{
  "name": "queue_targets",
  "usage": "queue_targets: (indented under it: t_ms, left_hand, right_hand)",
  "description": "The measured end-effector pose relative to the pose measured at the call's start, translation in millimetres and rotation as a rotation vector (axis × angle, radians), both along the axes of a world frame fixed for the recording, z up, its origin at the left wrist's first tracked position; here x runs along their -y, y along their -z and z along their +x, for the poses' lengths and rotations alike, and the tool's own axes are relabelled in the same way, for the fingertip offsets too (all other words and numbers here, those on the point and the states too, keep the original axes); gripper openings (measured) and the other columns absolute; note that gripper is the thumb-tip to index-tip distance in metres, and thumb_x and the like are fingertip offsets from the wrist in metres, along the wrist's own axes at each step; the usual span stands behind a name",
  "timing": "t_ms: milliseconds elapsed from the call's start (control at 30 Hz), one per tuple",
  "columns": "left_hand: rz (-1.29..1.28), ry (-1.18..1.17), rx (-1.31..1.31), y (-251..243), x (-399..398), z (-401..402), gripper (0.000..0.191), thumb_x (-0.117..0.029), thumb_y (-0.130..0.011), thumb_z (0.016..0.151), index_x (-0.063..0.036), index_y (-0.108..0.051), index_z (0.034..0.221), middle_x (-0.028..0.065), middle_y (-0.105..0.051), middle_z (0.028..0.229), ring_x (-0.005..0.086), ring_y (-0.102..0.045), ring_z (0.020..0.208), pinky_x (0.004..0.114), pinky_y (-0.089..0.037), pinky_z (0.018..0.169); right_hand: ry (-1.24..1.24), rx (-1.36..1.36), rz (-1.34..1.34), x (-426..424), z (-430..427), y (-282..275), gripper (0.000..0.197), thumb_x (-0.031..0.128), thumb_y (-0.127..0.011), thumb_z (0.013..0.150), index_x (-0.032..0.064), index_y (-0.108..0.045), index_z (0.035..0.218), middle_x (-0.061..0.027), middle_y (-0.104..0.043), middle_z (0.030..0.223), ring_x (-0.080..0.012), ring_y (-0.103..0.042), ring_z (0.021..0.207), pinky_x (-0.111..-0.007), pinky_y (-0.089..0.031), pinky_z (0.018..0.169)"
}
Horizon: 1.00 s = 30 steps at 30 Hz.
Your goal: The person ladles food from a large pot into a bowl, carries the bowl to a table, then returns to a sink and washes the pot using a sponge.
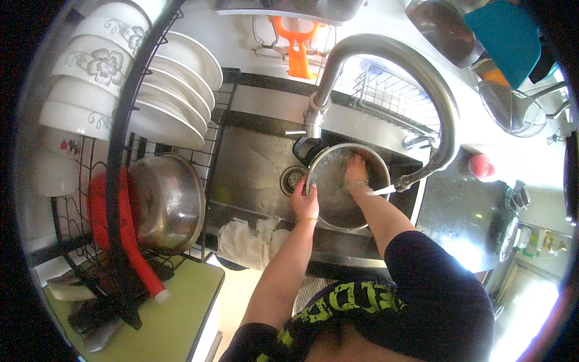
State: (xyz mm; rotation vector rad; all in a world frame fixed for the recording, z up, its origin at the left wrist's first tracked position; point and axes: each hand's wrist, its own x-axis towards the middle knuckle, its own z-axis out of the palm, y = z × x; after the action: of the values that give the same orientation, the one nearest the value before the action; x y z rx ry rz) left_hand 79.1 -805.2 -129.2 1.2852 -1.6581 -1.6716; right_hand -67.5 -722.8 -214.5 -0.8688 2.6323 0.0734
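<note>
A round metal pot with a dark handle stands tilted in the stainless steel sink, below the curved faucet. My left hand grips the pot's left rim, thumb at the inside edge. Inside the pot is my right hand, reaching down against the inner wall; its fingertips are partly blurred, and whether it holds anything I cannot tell. Water runs from the faucet's spout across my right wrist. The drain lies just left of the pot.
At left a black dish rack holds bowls, white plates and a metal basin. A white cloth hangs over the sink's front edge. A wire basket stands behind; a strainer hangs upper right. A green board lies lower left.
</note>
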Motion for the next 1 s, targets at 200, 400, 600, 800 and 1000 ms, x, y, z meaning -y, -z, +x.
queue_targets:
  t_ms: [200, 400, 600, 800, 1000]
  left_hand:
    - [-0.004, 0.01, 0.039, -4.9, 0.7, 2.0, 0.033, -0.005, -0.055, 0.079, 0.0004, -0.056, 0.111, 0.0096, -0.06, 0.104, 0.0165, -0.057, 0.092, 0.028, -0.042, 0.084]
    - [-0.075, -0.007, -0.009, -11.8, 1.0, 1.6, 0.034, -0.009, -0.059, 0.076, 0.0022, -0.056, 0.108, 0.0123, -0.061, 0.098, 0.0197, -0.057, 0.089, 0.031, -0.042, 0.082]
    - [-0.079, -0.011, 0.061, -6.8, 0.6, 2.3, 0.032, -0.009, -0.059, 0.076, 0.0023, -0.057, 0.107, 0.0112, -0.062, 0.095, 0.0194, -0.058, 0.085, 0.03, -0.043, 0.079]
    - [-0.093, 0.001, 0.048, 3.2, 0.0, 4.3, 0.03, -0.009, -0.058, 0.076, 0.0024, -0.057, 0.104, 0.0105, -0.061, 0.092, 0.0179, -0.057, 0.08, 0.029, -0.043, 0.076]
    - [-0.123, -0.015, 0.047, -1.7, 3.0, 3.1, 0.028, -0.008, -0.057, 0.077, 0.0009, -0.058, 0.104, 0.0099, -0.062, 0.094, 0.0175, -0.058, 0.084, 0.029, -0.043, 0.079]
  right_hand:
    - [0.15, 0.183, 0.047, 7.6, 32.6, -51.6, 0.038, 0.011, -0.042, 0.082, 0.0026, -0.045, 0.119, -0.0186, -0.045, 0.117, -0.0311, -0.045, 0.108, -0.042, -0.038, 0.091]
    - [0.196, 0.291, 0.09, -8.3, 19.6, -8.3, 0.042, 0.015, -0.041, 0.084, 0.0059, -0.043, 0.125, -0.016, -0.047, 0.123, -0.0266, -0.039, 0.12, -0.041, -0.035, 0.097]
    - [0.21, 0.342, -0.15, 15.6, -7.2, 33.1, 0.047, 0.028, -0.047, 0.083, 0.0129, -0.038, 0.127, -0.0129, -0.042, 0.128, -0.0296, -0.037, 0.12, -0.044, -0.032, 0.097]
    - [-0.32, 0.475, -0.026, 55.0, 6.1, -27.3, 0.032, 0.021, -0.044, 0.082, 0.0066, -0.058, 0.107, -0.0164, -0.054, 0.113, -0.0308, -0.052, 0.104, -0.042, -0.042, 0.088]
    - [-0.504, 0.661, 0.122, 37.5, 64.9, -7.1, 0.031, 0.021, -0.049, 0.079, 0.0057, -0.062, 0.102, -0.0146, -0.059, 0.106, -0.0313, -0.057, 0.098, -0.041, -0.044, 0.084]
